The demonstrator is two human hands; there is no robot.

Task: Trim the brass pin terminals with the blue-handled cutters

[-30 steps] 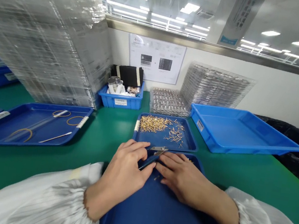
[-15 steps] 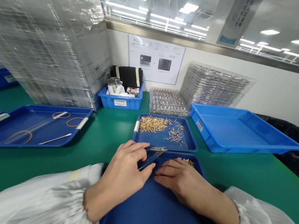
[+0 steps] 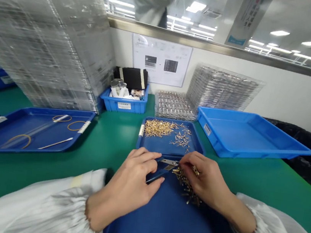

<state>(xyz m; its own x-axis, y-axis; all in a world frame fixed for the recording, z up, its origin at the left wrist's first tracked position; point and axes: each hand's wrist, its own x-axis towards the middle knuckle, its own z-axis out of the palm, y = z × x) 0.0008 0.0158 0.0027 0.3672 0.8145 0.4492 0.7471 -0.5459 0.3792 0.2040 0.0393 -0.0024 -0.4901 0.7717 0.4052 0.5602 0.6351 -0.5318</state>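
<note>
My left hand (image 3: pixel 131 184) is closed around blue-handled pliers (image 3: pixel 155 175), whose metal jaws point right over the near dark blue tray (image 3: pixel 163 225). At the tips of the jaws, my right hand (image 3: pixel 207 176) has its thumb and fingers pressed together; what lies between them is too small and hidden to make out. Beneath and beside that hand is a loose heap of small gold metal pins (image 3: pixel 188 188) in the near tray. More gold pins (image 3: pixel 156 127) lie in a smaller dark blue tray (image 3: pixel 151 143) just beyond.
A light blue tray (image 3: pixel 251 135) stands at right, by stacked clear plastic trays (image 3: pixel 223 87). To the left, a dark tray (image 3: pixel 40 131) holds rubber bands and a swab below a tall wrapped stack (image 3: pixel 43 47). A blue bin (image 3: pixel 136 107) with supplies sits at the back.
My right hand has lifted from the pins and come up to the plier jaws, its fingers now pinched. More of the heap shows. The left hand has shifted slightly right. A person moves behind the window.
</note>
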